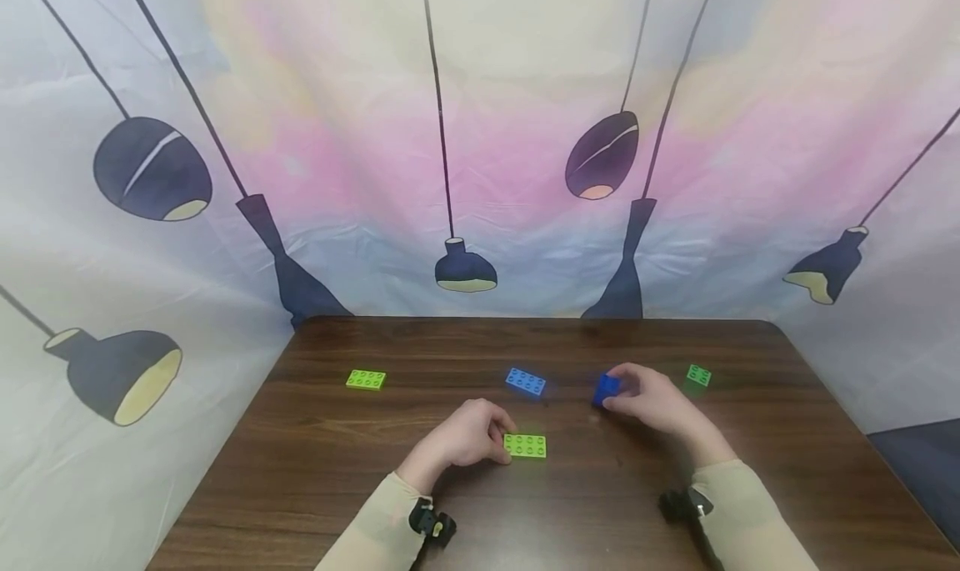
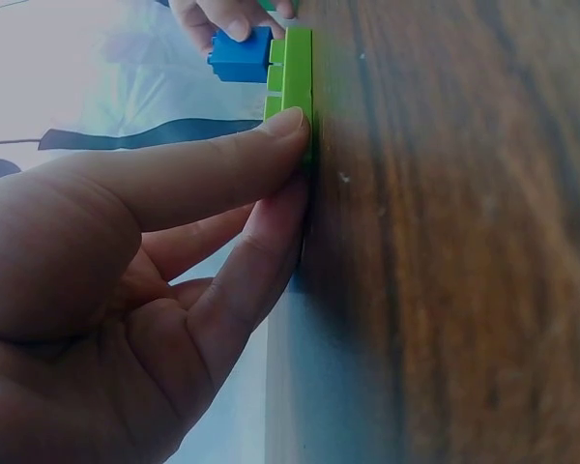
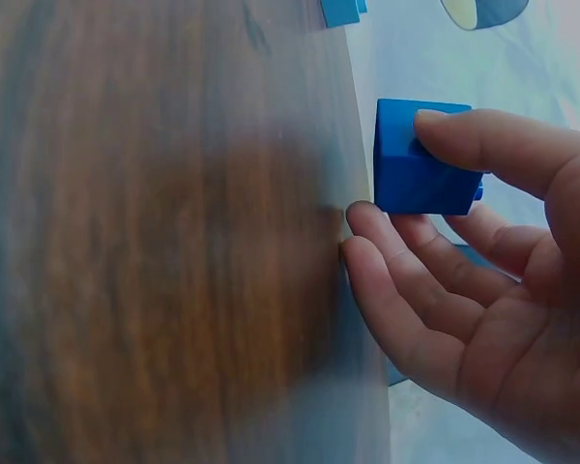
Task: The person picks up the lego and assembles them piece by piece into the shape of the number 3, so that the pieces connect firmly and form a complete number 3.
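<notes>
My left hand point(image 1: 468, 434) pinches the left end of a lime-green toy brick point(image 1: 527, 446) lying flat, studs up, near the middle of the table. In the left wrist view its thumb presses the near side of that lime brick point(image 2: 298, 72). Farther right and back, my right hand point(image 1: 654, 398) grips a dark blue brick point(image 1: 606, 388) between thumb and fingers. The right wrist view shows the thumb on one face of this blocky blue brick point(image 3: 425, 159), with fingers along the other side and its studs facing away from the table.
A flat lighter blue brick point(image 1: 526, 382) lies between and beyond the hands. Another lime brick point(image 1: 366, 379) is at the back left, and a small green brick point(image 1: 699, 376) lies right of my right hand. The brown wooden table point(image 1: 300, 471) ends at a printed curtain point(image 1: 517, 179).
</notes>
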A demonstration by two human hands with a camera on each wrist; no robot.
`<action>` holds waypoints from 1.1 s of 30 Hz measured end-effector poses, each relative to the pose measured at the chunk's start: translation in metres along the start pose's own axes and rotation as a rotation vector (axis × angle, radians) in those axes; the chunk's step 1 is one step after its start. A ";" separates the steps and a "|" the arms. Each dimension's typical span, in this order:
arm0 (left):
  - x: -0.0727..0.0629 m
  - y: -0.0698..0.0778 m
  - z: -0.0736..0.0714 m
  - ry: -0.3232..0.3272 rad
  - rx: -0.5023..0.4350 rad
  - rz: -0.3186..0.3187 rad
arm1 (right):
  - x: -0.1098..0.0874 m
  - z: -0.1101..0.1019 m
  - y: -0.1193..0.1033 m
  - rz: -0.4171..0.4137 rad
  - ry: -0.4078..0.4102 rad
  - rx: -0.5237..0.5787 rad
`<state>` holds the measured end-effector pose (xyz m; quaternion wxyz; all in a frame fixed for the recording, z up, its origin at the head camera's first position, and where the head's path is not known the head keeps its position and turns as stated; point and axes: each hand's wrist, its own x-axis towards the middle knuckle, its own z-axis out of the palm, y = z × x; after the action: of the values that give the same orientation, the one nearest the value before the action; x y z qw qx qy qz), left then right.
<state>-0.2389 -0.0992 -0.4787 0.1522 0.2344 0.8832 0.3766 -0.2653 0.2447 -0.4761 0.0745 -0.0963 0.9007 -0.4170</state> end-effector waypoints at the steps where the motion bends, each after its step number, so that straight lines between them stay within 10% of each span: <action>1: 0.000 0.000 0.000 0.000 0.001 -0.003 | -0.001 0.001 -0.002 -0.006 -0.007 -0.004; 33: -0.002 0.004 0.000 0.006 -0.001 -0.028 | -0.013 0.034 -0.030 -0.059 -0.108 0.002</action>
<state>-0.2357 -0.0978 -0.4754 0.1551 0.2208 0.8867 0.3755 -0.2419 0.2036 -0.4740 0.1109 -0.1453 0.8916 -0.4143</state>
